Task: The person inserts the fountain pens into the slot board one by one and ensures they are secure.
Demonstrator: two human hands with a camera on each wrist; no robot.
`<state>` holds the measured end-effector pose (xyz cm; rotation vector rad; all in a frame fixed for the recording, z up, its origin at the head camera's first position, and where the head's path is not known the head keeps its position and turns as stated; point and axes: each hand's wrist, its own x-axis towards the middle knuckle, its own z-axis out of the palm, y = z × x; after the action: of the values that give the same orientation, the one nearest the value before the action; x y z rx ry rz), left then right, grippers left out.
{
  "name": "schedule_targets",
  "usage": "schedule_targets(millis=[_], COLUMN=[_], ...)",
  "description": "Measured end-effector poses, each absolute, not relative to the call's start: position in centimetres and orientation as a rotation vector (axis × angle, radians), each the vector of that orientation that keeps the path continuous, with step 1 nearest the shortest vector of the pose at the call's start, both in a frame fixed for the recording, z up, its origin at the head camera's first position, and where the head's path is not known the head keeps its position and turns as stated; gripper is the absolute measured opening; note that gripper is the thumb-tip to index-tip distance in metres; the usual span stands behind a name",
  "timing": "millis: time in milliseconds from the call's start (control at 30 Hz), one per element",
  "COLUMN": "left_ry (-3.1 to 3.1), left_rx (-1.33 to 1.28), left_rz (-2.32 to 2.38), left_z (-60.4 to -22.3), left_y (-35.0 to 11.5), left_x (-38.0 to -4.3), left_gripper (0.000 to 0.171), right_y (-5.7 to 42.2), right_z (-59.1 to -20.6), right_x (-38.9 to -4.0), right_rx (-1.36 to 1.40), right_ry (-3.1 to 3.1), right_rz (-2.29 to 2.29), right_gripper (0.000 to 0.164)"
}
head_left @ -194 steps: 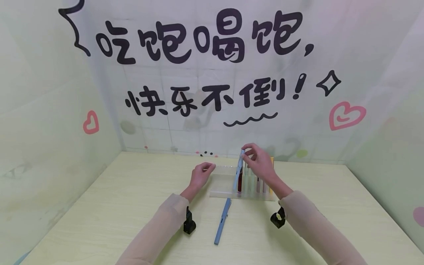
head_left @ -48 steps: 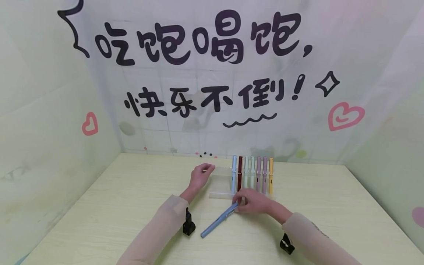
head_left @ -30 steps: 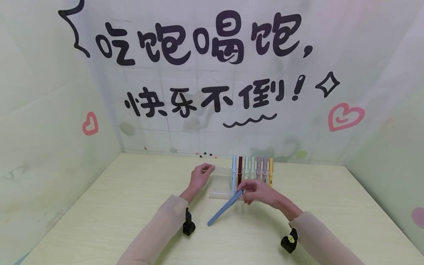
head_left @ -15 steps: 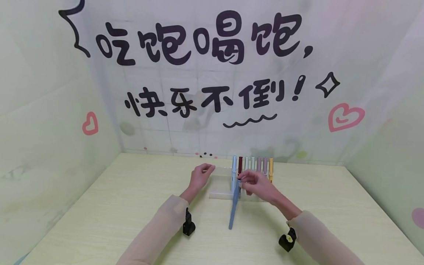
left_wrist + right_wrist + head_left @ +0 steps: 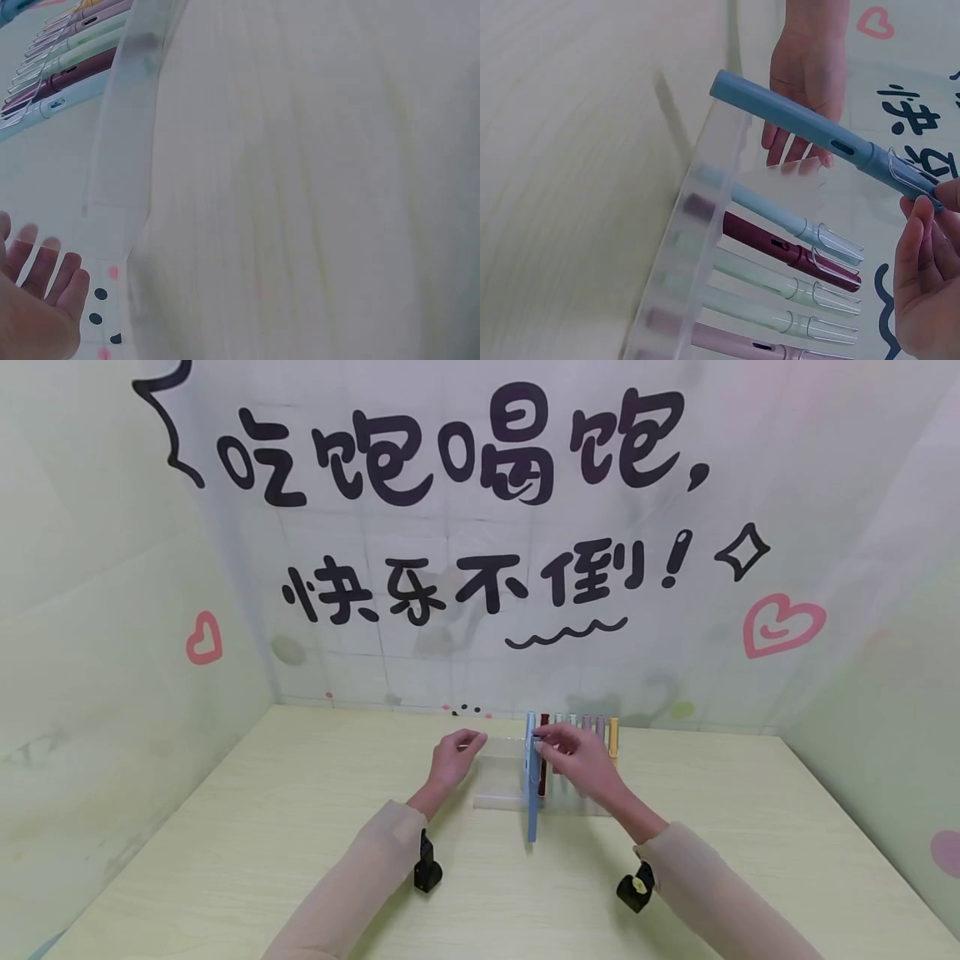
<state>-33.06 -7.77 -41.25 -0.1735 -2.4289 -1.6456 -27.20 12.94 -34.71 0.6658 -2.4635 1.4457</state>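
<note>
In the head view my right hand (image 5: 587,762) pinches a dusty-blue fountain pen (image 5: 533,806) by its cap end. The pen hangs nearly upright in front of a clear pen stand (image 5: 498,802), its lower end over the stand's front ledge. In the right wrist view the pen (image 5: 787,116) is apart from the row, its cap clip between the fingertips. My left hand (image 5: 453,758) holds the stand's upper left corner between thumb and fingers. Standing in the stand are a light-blue pen (image 5: 769,210), a dark red pen (image 5: 761,240), and several pale green, mauve and yellow ones.
The stand is on a pale wood-grain table (image 5: 300,860); its left part holds no pens. Behind rises a printed cloth backdrop (image 5: 420,668), with side panels left and right. A small black camera (image 5: 427,868) sits at the left wrist, another (image 5: 636,889) at the right.
My right hand has picked the blue pen off the table, turned it from slanting to nearly upright, and raised it toward the stand. The light-blue pen now stands in the row. My left hand stays put.
</note>
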Motion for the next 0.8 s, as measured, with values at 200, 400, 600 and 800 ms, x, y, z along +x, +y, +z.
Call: schedule_targets(millis=[200,400,600,800], left_ry=[-2.433,-2.427,-2.43,-2.432], left_rx=[-0.169,-0.165,-0.174,-0.18], left_rz=[-1.641,-1.649,-1.64,-1.629], left_z=[-41.1,-41.1,-41.2,-41.3], left_y=[-7.8,-7.8,-7.8,-7.8], left_x=[-33.0,-33.0,-33.0,-33.1], left_gripper=[0.024,0.027,0.027,0.026], right_y=[12.5,12.0,11.5,11.2], right_z=[-34.1,-33.5,-33.1,-33.2], right_x=[-28.3,-29.2,-29.8,-30.4], right_rx=[0.627,0.603,0.574,0.543], right_ry=[-2.438,-2.438,-2.43,-2.374], right_rz=[1.41,1.341,1.315,1.35], right_gripper=[0.021,0.021,0.022,0.022])
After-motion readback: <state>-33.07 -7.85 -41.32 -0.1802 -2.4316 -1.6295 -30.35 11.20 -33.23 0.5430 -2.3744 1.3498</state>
